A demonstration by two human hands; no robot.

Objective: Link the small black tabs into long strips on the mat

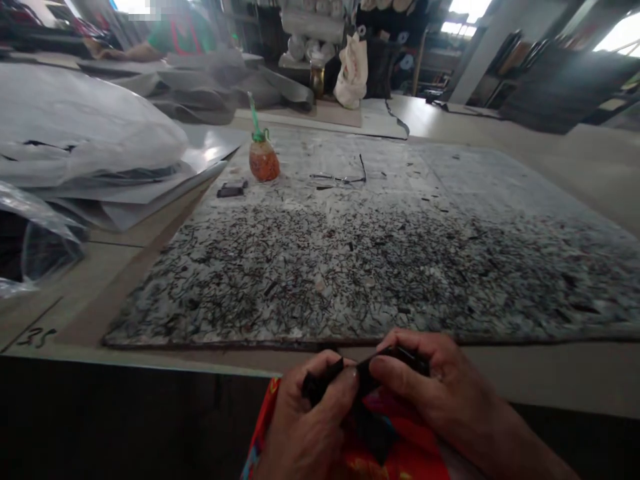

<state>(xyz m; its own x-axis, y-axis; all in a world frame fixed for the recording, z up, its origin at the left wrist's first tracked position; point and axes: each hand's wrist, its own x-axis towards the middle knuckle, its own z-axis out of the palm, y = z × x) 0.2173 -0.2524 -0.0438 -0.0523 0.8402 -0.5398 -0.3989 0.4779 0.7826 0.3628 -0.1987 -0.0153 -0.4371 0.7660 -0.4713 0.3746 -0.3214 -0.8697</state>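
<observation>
At the near edge of the table my left hand (313,417) is closed, thumb on top, round one end of a black strip of soft-looking material (367,377). My right hand (440,383) pinches the same strip a little to the right, thumb and fingers pressed together. Part of the strip is hidden inside both hands, so I cannot tell what it is made of. Below them lies bright red printed cloth (420,453), with a dark piece (375,437) hanging over it. Just beyond the hands is a pale board (305,143) strewn with dark scraps (300,267).
On the board stand a bag of orange contents with a green straw (264,161), eyeglasses (345,179) and a small dark block (232,189). White plastic sheeting (85,123) covers the left. A cream bag (351,73) sits farther back. Another person (183,33) works at far left.
</observation>
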